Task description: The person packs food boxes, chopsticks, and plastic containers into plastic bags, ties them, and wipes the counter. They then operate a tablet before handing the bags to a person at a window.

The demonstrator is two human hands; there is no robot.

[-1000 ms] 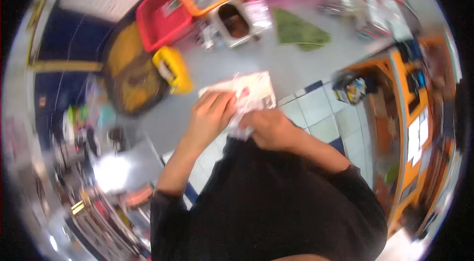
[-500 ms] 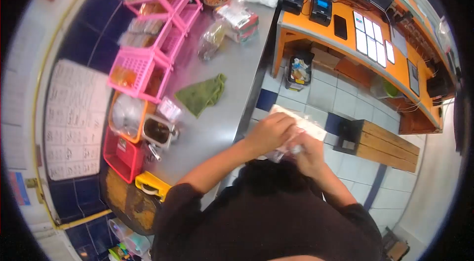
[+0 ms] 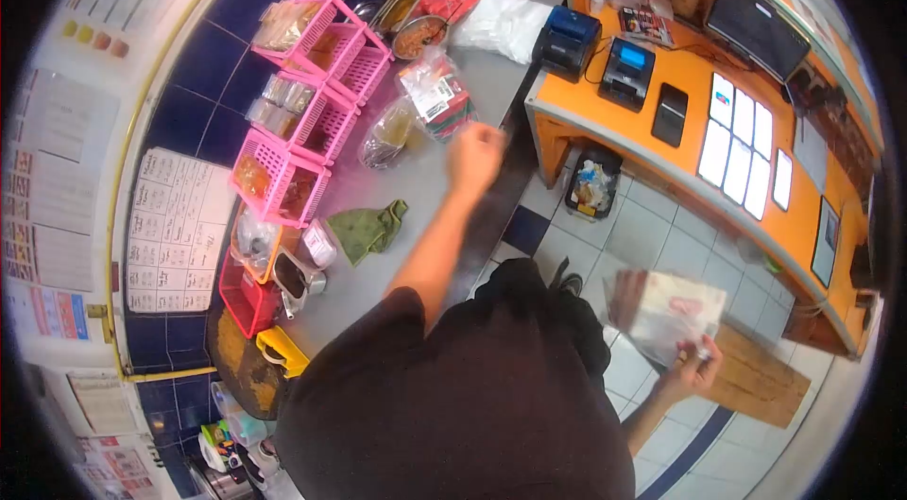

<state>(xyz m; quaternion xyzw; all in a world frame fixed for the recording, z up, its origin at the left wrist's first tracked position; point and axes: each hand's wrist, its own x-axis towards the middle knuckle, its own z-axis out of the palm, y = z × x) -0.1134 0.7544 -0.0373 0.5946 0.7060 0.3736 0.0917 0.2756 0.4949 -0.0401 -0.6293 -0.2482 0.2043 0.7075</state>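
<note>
My right hand [image 3: 697,368] is out at the lower right, its fingers closed on the end of a white paper bag [image 3: 675,311] with red print, which hangs over the tiled floor and is blurred. My left hand [image 3: 477,155] is raised over the edge of the steel counter [image 3: 416,207], its fingers curled; what it holds, if anything, is too small to tell. Beside it lie a red and white package [image 3: 436,95] and a clear plastic bag [image 3: 389,131]. A green cloth [image 3: 367,231] lies crumpled nearer me.
Pink baskets [image 3: 321,112], a metal container [image 3: 295,275] and a red basket [image 3: 248,297] line the counter's left side. An orange desk [image 3: 605,94] with devices stands at the right. Below are a waste bin [image 3: 595,183] and a wooden bench [image 3: 761,377].
My hands have moved apart. The left went up and forward over the counter edge; the right carried the paper bag out to the right. The view has shifted.
</note>
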